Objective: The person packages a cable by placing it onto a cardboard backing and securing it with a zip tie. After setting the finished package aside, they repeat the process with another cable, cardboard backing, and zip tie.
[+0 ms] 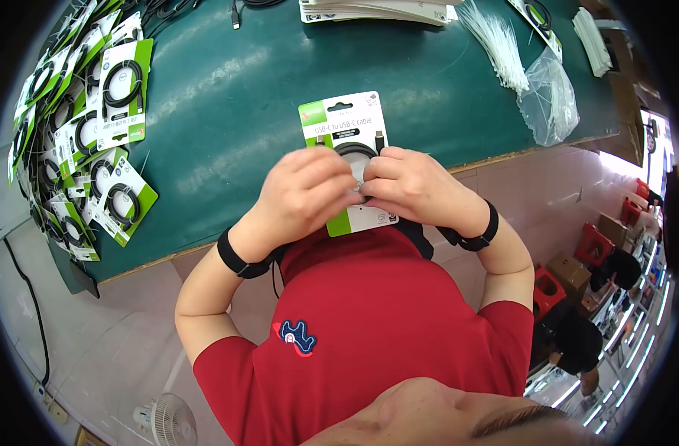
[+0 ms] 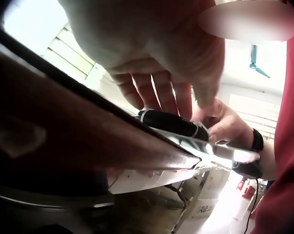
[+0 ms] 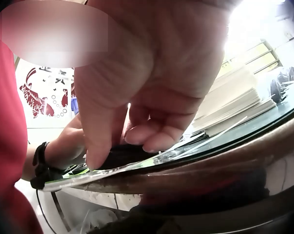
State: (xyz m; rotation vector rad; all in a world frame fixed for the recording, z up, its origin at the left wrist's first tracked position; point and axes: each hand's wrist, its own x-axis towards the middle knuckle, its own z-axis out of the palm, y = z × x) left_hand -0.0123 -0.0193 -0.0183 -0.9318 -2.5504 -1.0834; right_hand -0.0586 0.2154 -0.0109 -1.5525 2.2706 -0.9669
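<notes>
A white and green package card point(image 1: 345, 110) printed "USB-C to USB-C cable" lies at the table's front edge, a coiled black USB-C cable point(image 1: 356, 149) on its face. Both hands meet over the coil. My left hand point(image 1: 304, 187) bends its fingers round the coil's left side; in the left wrist view its fingertips disappear behind the black coil point(image 2: 169, 123). From the right, my right hand point(image 1: 412, 184) pinches at the coil with thumb and curled fingers. In the right wrist view its thumb point(image 3: 99, 146) is down at the card, its fingers over the black cable. The pinched spot itself is mostly hidden.
Many carded cables point(image 1: 120, 85) are heaped at the table's left. A stack of cards point(image 1: 377, 10) stands at the back. White cable ties point(image 1: 497, 52) and a clear plastic bag point(image 1: 551, 104) lie at the right. A loose cable plug point(image 1: 236, 18) is at the back.
</notes>
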